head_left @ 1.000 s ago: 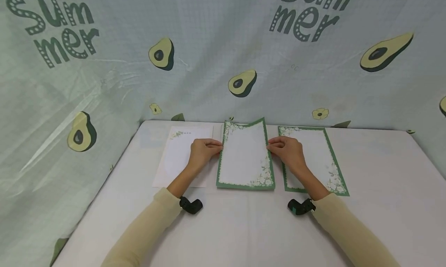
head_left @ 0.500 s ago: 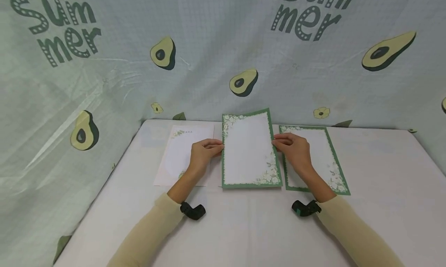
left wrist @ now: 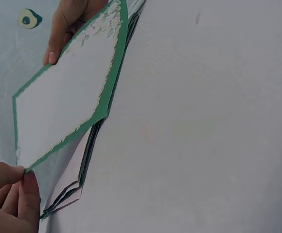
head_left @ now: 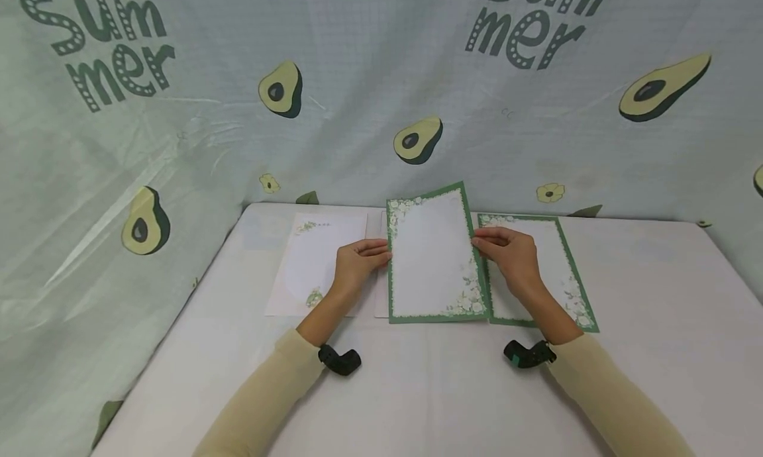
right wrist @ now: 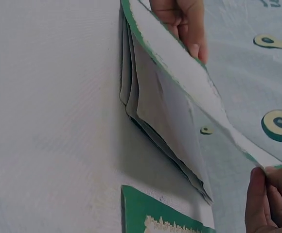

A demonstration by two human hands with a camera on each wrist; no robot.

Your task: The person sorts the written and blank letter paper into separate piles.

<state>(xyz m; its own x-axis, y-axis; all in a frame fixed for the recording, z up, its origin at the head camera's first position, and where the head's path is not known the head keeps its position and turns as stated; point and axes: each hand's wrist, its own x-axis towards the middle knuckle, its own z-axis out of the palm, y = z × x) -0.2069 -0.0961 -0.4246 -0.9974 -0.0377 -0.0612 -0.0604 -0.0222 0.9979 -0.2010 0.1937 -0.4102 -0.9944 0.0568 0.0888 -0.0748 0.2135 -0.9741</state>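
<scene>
A sheet of paper (head_left: 432, 258) with a green border and white flowers stands tilted up at the middle of the table. My left hand (head_left: 360, 265) pinches its left edge between thumb and fingers. Its right edge is pinched by my right hand (head_left: 515, 261). In the left wrist view, the dark edges of several more sheets (left wrist: 88, 150) show below it. The right wrist view has these sheets (right wrist: 165, 126) fanned slightly apart behind the front one, whose top bends. A matching green-bordered sheet (head_left: 551, 265) lies flat under my right forearm.
A pale pink sheet (head_left: 304, 265) with small floral prints lies flat on the left. Part of another pale sheet (head_left: 381, 301) peeks out beside the raised paper. The white table (head_left: 429, 391) meets a hanging cloth (head_left: 357, 79) printed with avocados at its back edge.
Both hands have moved slightly right with the bordered sheet. It has risen and its top corner stands higher, while more of the pale sheet at its left shows. The flat outer sheets stay put.
</scene>
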